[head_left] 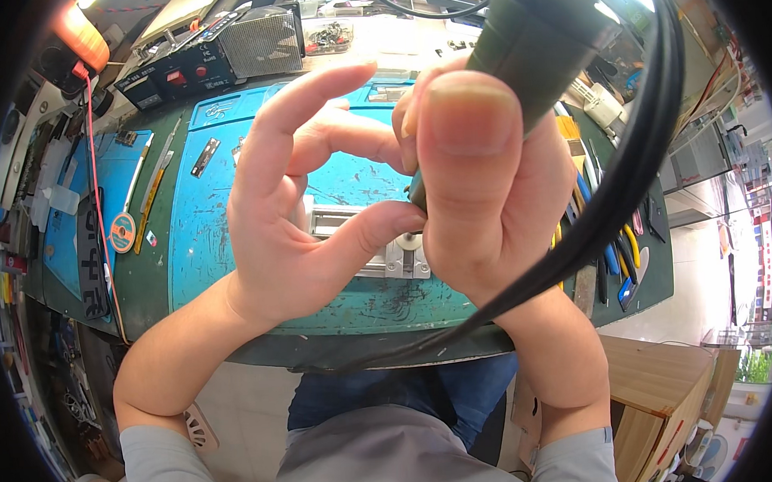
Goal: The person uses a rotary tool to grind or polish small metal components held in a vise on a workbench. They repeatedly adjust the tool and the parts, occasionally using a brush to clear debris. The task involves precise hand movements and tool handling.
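Dark olive-green and smooth, a thick cylinder with a paler rim at its upper end is up in the air, tilted, above the right half of the dark green tabletop. The right hand has it: fingers wrapped closed about its lower part, thumb pressed along the near side. The left hand is cupped in a loose C, index finger raised and free, the thumb tip and the other fingertips drawn in at the cylinder's lower end (whether they pinch anything there, I cannot tell from where I stand).

Beneath both hands, a silver metal fixture with rails sits on a scuffed blue work mat, toward the tabletop's front edge. A thick black cable loops down past the right forearm to that edge.

Left edge of tabletop: a slim yellow cutter, beside it a round orange-rimmed spool. Right edge: hand tools with yellow and blue handles. Beyond the back left corner: a black box with red switches.
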{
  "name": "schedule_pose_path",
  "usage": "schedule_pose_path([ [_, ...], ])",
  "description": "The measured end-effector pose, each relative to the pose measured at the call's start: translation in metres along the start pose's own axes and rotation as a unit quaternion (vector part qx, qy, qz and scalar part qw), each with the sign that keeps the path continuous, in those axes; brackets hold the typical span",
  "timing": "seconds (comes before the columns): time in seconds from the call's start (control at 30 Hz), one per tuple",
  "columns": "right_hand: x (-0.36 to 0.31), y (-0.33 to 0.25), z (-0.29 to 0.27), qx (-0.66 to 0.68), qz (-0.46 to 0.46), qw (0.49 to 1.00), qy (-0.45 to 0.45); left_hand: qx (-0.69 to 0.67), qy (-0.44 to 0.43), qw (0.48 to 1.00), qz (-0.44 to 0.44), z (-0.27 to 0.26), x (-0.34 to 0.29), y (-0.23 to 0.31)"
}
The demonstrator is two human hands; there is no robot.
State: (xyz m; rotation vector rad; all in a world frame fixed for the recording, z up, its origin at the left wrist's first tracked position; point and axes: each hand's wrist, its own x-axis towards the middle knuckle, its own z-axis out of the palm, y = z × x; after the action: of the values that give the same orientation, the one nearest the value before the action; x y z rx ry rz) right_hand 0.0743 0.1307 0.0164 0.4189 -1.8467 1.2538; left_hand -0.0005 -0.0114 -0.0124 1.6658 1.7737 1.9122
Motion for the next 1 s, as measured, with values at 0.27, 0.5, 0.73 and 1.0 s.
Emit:
schedule_pose_path([
  [0.27,0.0007,0.0003,-0.0004,-0.003,-0.003,1.0,-0.004,0.007,-0.001,1.0,-0.007,-0.0004,-0.0004,0.0],
  [0.5,0.0003,-0.0019,0.0002,-0.003,0.009,1.0,-0.001,-0.002,-0.006,1.0,0.001,-0.0004,-0.0003,-0.0008],
  [0.73,0.0007,-0.0056,0.0014,-0.017,0.028,0.999,0.005,-0.009,-0.021,1.0,0.012,-0.0018,0.0005,-0.0011],
  [1.0,0.0016,-0.0076,0.0006,-0.033,0.031,0.999,0.005,-0.006,-0.022,0.999,0.024,-0.0016,0.0008,-0.002],
])
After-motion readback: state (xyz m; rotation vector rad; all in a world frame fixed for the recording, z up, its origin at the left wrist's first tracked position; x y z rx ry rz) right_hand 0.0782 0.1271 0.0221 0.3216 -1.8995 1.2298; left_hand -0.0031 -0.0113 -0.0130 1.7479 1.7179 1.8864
